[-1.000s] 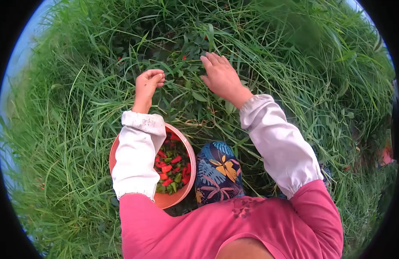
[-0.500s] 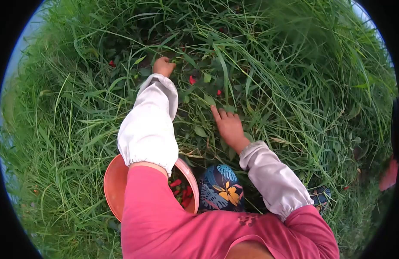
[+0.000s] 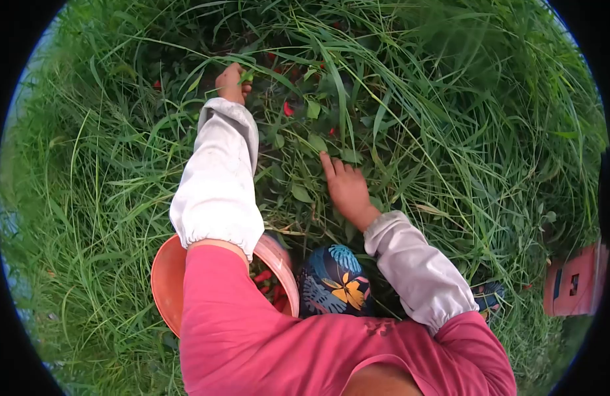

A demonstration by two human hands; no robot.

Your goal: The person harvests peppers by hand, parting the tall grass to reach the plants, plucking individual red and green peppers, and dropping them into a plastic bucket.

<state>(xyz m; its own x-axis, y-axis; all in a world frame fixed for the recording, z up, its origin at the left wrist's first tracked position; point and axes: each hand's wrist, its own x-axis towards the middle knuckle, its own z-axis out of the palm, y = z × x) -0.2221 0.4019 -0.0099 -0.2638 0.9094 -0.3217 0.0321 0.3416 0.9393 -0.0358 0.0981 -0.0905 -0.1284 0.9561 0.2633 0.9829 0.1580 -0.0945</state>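
My left hand (image 3: 233,84) reaches into the grass at upper left of centre, its fingers closed on something green, perhaps a pepper, partly covered by leaves. Pointing up among the leaves, my right hand (image 3: 346,189) has its index finger stretched out and touches a leafy plant. Between and above the hands lie a red pepper (image 3: 288,109) and a smaller red one (image 3: 332,131). Under my left arm stands an orange bucket (image 3: 166,284) with red peppers (image 3: 264,276) inside; the sleeve hides part of it.
Tall grass (image 3: 450,132) surrounds both arms. My knee in patterned cloth (image 3: 338,284) is beside the bucket. At the far right is a pink plastic container (image 3: 572,284). Another red spot shows at upper left.
My left hand has moved up and slightly left, and something green now shows at its fingers. My right hand has hardly moved. More of the pink container shows at the right.
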